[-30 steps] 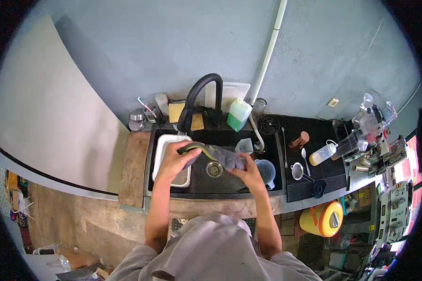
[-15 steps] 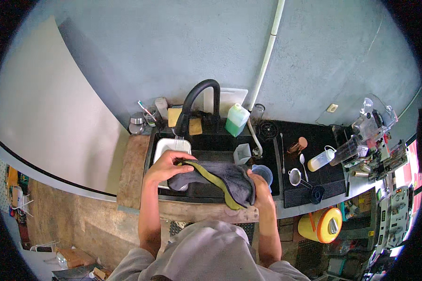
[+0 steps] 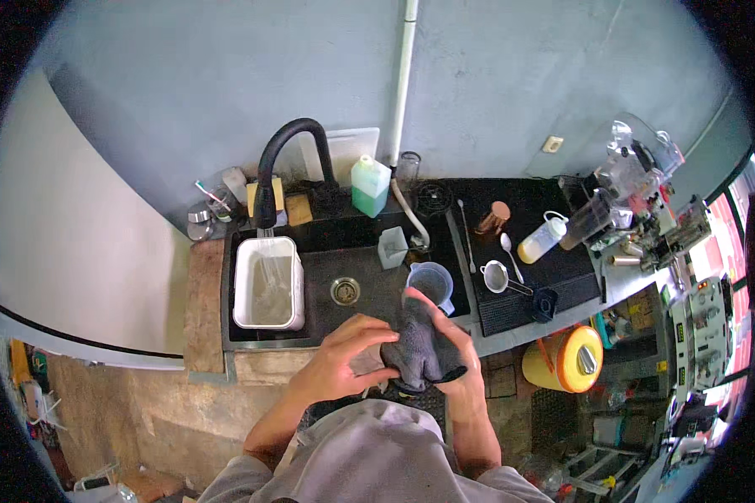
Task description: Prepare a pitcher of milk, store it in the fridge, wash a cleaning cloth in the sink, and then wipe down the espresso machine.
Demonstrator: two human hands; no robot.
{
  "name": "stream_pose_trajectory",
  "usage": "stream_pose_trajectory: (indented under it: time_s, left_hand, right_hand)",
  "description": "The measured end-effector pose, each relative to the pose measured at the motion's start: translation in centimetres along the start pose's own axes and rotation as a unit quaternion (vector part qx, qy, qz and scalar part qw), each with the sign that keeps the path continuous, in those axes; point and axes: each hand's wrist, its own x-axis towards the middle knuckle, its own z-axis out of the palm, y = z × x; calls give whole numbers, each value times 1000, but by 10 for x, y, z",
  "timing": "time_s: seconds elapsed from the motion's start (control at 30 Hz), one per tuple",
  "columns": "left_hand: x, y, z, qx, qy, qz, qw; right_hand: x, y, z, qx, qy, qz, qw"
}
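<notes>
A dark grey cloth (image 3: 415, 348) is bunched up in front of me at the sink's near edge. My right hand (image 3: 460, 348) grips it from the right, its thumb stretched up along the folds. On the other side my left hand (image 3: 344, 356) is open, thumb and fingers apart, with the tips at the cloth's left edge. Beyond my hands lies the black sink (image 3: 335, 251). Water runs from the black tap (image 3: 264, 205) into a white rectangular tub (image 3: 242, 289) at the sink's left. A clear bluish jug (image 3: 432, 281) stands just past the cloth.
Behind the sink are a green-liquid bottle (image 3: 369, 186) and sponges (image 3: 298, 210). Right of it, a black mat (image 3: 503, 323) carries a small strainer (image 3: 494, 275), a spoon (image 3: 512, 258), a copper cup (image 3: 494, 218) and a squeeze bottle (image 3: 542, 239). Below stands a yellow-orange container (image 3: 562, 360).
The cloth was spread between both hands over the sink, its yellow-green side showing. It is now bunched in my right hand, lower and closer to me. My left hand has loosened its grip. The view has shifted right.
</notes>
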Motion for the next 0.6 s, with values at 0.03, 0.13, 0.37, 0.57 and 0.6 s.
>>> stream_pose_trajectory:
  time_s: [0.03, 0.13, 0.37, 0.57, 0.6]
  left_hand:
    - [1, 9, 1, -30, 36, 13, 999]
    - [-11, 21, 4, -98, 73, 43, 992]
    - [-48, 28, -4, -119, 62, -54, 989]
    - [-89, 23, -32, -403, -31, -248, 881]
    - [-91, 28, -29, -393, -61, -253, 882]
  right_hand:
    - [-9, -14, 15, 55, -31, 9, 998]
    - [-36, -14, 30, 181, -33, -32, 982]
    - [-99, 42, 43, -32, 10, -117, 993]
    - [-140, 95, 59, 50, 113, -125, 984]
    - [-146, 106, 65, 50, 122, -129, 983]
